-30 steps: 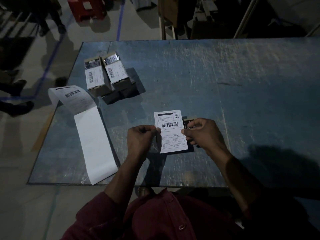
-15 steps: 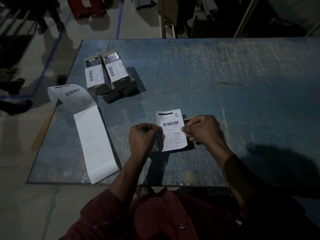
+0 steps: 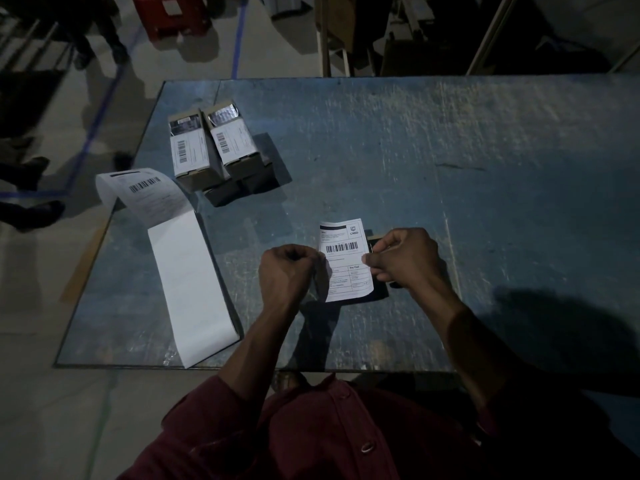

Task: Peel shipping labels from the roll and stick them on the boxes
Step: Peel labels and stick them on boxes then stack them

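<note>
Both hands were on one shipping label (image 3: 346, 259), held over the near middle of the blue worktop (image 3: 450, 168). The left hand (image 3: 289, 271) was curled tight, fingers and thumb pinching the label's left edge, which bent under the knuckles. The right hand (image 3: 407, 261) pinched the label's right edge between thumb and forefinger, the other fingers curled in behind. The label faced up, barcode in the upper half, a dark band along its top. Beneath it sat a dark box (image 3: 379, 292), mostly covered; only its right side and near corner showed, and whether the label was touching it could not be told.

Off to the left, the label strip (image 3: 187, 278) lay along the worktop, its near end reaching the near edge, its far end curling up with a printed label (image 3: 149, 195) still on it and hanging past the left edge. Farther back on the left stood two labelled boxes (image 3: 211, 147), side by side and touching, barcodes facing up. Two darker boxes (image 3: 242, 188) lay just in front of them, low in their shadow.
</note>
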{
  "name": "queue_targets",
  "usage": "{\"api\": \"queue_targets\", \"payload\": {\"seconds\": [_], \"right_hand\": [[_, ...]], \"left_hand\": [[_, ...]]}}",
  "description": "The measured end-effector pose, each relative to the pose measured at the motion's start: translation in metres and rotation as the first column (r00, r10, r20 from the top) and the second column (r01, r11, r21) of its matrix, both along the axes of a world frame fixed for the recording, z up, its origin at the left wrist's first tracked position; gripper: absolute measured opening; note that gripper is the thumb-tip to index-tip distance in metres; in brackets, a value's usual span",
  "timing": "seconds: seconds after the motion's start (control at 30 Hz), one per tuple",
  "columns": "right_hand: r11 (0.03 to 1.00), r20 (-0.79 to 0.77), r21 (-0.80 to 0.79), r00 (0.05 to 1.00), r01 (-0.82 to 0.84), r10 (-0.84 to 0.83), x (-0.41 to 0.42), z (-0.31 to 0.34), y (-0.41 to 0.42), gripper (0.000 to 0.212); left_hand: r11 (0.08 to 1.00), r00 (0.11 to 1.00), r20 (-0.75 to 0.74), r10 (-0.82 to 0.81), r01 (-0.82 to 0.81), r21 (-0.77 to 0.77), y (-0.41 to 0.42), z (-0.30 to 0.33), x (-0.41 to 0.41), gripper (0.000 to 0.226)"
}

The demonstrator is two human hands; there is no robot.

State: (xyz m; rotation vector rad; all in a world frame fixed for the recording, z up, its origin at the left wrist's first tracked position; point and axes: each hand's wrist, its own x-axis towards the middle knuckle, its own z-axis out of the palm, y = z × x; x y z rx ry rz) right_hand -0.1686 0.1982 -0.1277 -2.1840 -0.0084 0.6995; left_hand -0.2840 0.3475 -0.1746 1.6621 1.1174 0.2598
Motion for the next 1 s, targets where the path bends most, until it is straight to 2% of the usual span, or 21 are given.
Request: {"api": "queue_targets", "payload": {"seconds": [0.23,1.0], "right_hand": [[1.000,0.017,-0.021,1.000,-0.016,0.016,-0.001,0.002,0.000,0.022],[0.992,0.114,-0.094,0.989,-0.081,0.092,0.002,-0.013,-0.001,0.029]], "left_hand": [[0.999,0.999,0.045,-0.001,0.003,-0.049,-0.002,0.001,-0.002,0.018],[0.997,0.996,-0.062,-0.063,0.065,0.032,0.008,-0.007,0.003,0.013]]}}
